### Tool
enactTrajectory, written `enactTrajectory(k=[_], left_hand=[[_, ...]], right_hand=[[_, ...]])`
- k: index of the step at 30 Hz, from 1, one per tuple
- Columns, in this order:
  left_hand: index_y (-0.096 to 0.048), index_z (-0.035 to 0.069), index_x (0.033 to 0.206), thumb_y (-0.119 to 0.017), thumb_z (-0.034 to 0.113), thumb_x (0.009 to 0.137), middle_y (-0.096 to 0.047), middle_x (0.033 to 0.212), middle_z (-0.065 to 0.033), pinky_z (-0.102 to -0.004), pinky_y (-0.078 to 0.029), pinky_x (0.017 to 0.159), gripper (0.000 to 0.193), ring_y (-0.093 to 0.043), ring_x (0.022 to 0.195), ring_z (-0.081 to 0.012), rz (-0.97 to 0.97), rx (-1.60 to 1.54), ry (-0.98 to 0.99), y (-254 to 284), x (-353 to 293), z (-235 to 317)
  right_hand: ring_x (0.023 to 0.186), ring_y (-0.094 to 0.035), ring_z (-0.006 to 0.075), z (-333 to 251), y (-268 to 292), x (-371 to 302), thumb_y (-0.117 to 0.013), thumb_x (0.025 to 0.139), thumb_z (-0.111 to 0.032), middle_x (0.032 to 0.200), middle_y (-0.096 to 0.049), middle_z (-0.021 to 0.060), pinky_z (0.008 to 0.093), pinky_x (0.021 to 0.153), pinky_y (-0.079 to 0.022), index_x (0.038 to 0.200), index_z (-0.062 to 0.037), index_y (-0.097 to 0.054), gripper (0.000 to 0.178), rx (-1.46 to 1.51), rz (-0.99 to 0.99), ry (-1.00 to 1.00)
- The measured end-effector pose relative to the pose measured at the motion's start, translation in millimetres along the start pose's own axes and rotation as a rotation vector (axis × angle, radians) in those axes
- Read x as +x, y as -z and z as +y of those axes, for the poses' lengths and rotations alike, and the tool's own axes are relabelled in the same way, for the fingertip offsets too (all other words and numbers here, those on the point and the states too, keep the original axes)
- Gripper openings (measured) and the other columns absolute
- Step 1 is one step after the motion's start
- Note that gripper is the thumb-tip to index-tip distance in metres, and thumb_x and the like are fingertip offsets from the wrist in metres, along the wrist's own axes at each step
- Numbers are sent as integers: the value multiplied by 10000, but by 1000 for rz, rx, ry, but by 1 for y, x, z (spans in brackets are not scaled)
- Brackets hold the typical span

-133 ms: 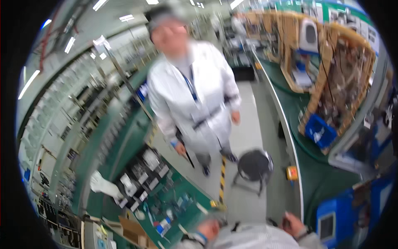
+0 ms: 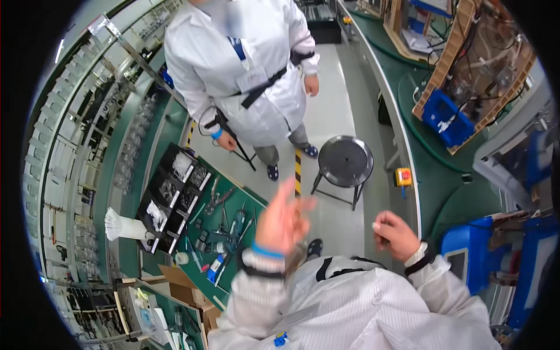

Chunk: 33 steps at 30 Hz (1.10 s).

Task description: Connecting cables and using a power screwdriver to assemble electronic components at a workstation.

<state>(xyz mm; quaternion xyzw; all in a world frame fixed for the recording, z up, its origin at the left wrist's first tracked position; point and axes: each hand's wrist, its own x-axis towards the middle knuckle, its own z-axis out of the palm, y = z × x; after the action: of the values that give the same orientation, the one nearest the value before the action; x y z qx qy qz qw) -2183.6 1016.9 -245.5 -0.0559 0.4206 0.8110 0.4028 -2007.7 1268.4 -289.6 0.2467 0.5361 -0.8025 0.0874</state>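
Observation:
My left hand [image 2: 283, 224] is raised in front of me, a blue band at its wrist. Its fingers are somewhat blurred but stretched apart, and nothing shows in them. Across from it my right hand [image 2: 398, 236] is held in the air with curled fingers. A small pale spot shows at its fingertip, and whether anything is inside the curl is hidden. Closest to my left hand lies the green workbench [image 2: 248, 201] with pliers [image 2: 217, 197], a power screwdriver [image 2: 238, 223] and other hand tools. A black round stool [image 2: 345, 162] stands beyond my right hand.
Another person in a white coat [image 2: 256, 111] stands facing me across the aisle. Black parts bins [image 2: 175, 195] sit on the left bench. Along the right runs a green-topped line [image 2: 434, 192] with an emergency stop button [image 2: 402, 177] and a blue tray [image 2: 448, 119].
The view has tilted downward, so more of my arms and coat show. My left hand has come up with its fingers spread. The other person and the stool sit higher in the picture.

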Motion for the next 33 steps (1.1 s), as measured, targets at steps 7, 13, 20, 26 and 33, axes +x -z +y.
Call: enactTrajectory(k=[7, 13, 20, 26, 33], left_hand=[[-469, 68, 1305, -404, 403, 1027, -565, 1305, -150, -335, -511, 632, 441, -656, 991, -294, -255, -338, -6, 59, 105, 7], [-624, 27, 1091, -517, 203, 1007, -692, 1057, -116, -353, -539, 854, 223, -653, 961, -249, -19, -261, 564, 170, 51, -127], [-633, -6, 1165, -525, 152, 999, -686, 1095, -117, -315, -549, 876, 253, -659, 968, -209, 388, -7, 652, 210, 16, -135], [-600, 11, 1172, -525, 204, 1005, -654, 1042, -86, -341, -546, 888, 266, -637, 948, -202, 249, 209, 549, 180, 27, -75], [-603, 4, 1157, -530, 223, 1002, -660, 1040, -108, -323, -540, 875, 278, -640, 950, -194, 173, 315, 616, 260, 38, -124]], right_hand=[[618, -523, 94, 15, -32, 11, -672, 939, -248, 765, -539, 3, 255, 560, -437, 968, -64, -559, 217, -88, 5, -24], [700, -559, 222, 95, 47, -49, -541, 1002, -393, 778, -569, 62, 371, 613, -463, 1026, -81, -592, 317, 484, 368, -101], [710, -539, 252, 105, 34, -30, -409, 959, -657, 711, -575, 107, 388, 692, -465, 894, -28, -647, 676, 672, 452, -119], [696, -504, 255, 101, 12, 0, -402, 1032, -443, 733, -545, 121, 386, 670, -448, 928, 6, -623, 511, 690, 343, -168], [690, -505, 248, 117, 6, -12, -435, 1029, -391, 774, -542, 102, 387, 632, -434, 1022, -4, -603, 421, 775, 432, -167]])
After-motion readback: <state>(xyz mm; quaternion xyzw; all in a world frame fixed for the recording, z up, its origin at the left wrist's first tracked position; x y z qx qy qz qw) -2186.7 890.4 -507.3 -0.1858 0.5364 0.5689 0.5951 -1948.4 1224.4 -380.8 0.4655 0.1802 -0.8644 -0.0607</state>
